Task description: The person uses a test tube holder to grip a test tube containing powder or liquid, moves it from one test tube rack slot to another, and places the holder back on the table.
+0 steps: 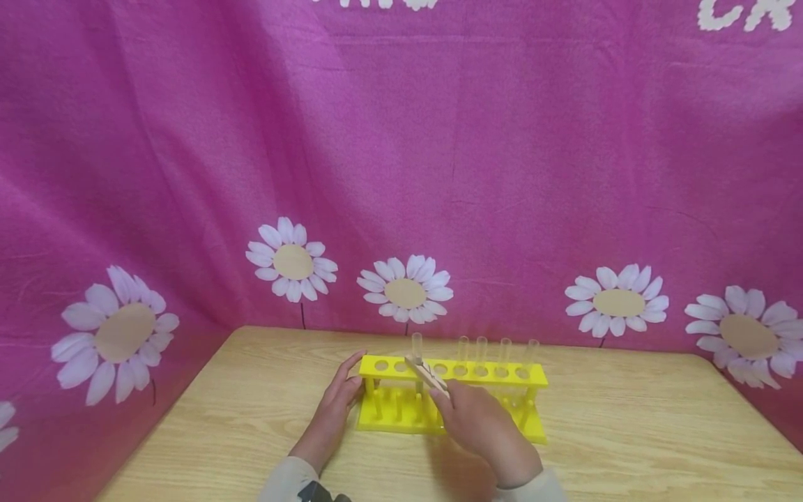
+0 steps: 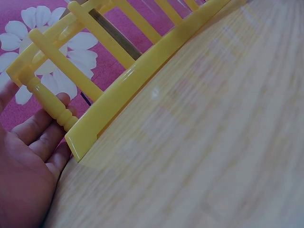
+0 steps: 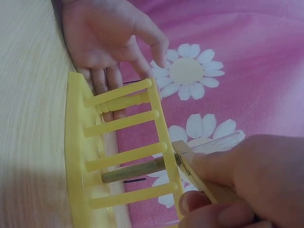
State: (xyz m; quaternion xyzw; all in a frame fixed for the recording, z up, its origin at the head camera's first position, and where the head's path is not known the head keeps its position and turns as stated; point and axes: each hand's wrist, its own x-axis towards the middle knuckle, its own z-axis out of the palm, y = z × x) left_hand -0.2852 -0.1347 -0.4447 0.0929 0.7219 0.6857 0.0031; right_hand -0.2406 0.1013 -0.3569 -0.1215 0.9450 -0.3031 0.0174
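In the head view a yellow test tube rack [image 1: 452,371] stands on the wooden table. My right hand [image 1: 479,418] grips a wooden test tube clamp [image 3: 209,185] above the rack's top bar. At the clamp's jaws is a clear test tube [image 1: 417,340], standing through a hole in the rack; the right wrist view shows a dark greenish content [image 3: 137,170] in its lower part. My left hand [image 1: 335,401] rests against the rack's left end. Its fingers [image 2: 40,130] lie loosely beside and behind the turned end post [image 2: 52,104], in the left wrist view.
Several clear test tubes [image 1: 481,352] stand in the right part of the rack. Slim yellow pegs [image 1: 397,404] rise from its base. Behind the table [image 1: 627,432] hangs a purple cloth [image 1: 489,174] with white flowers.
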